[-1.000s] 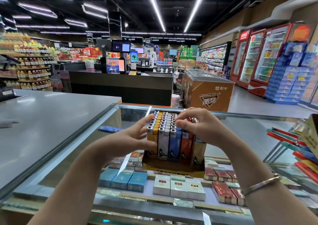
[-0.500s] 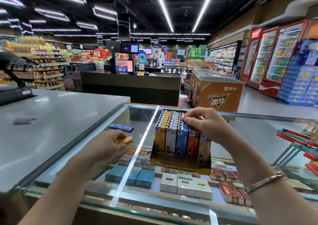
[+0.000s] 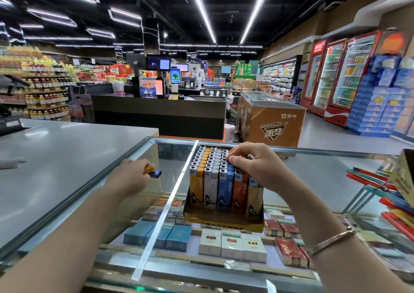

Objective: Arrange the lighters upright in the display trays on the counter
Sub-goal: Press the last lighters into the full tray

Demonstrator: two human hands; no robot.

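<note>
2 loose lighters [image 3: 153, 170] are gripped in the left hand [image 3: 132, 177] near the counter's [image 3: 313, 180] left edge. The display tray [image 3: 224, 222] is steadied mid-counter, lighter tops pinched by the right hand [image 3: 253, 165]. Each should be inserted vertically into a free slot.

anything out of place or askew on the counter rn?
Mostly tidy. Two lighters sit outside the display tray: an orange lighter gripped in the left hand, and a blue lighter lying flat on the glass at its fingertips. The right hand pinches a tray lighter top.
</note>
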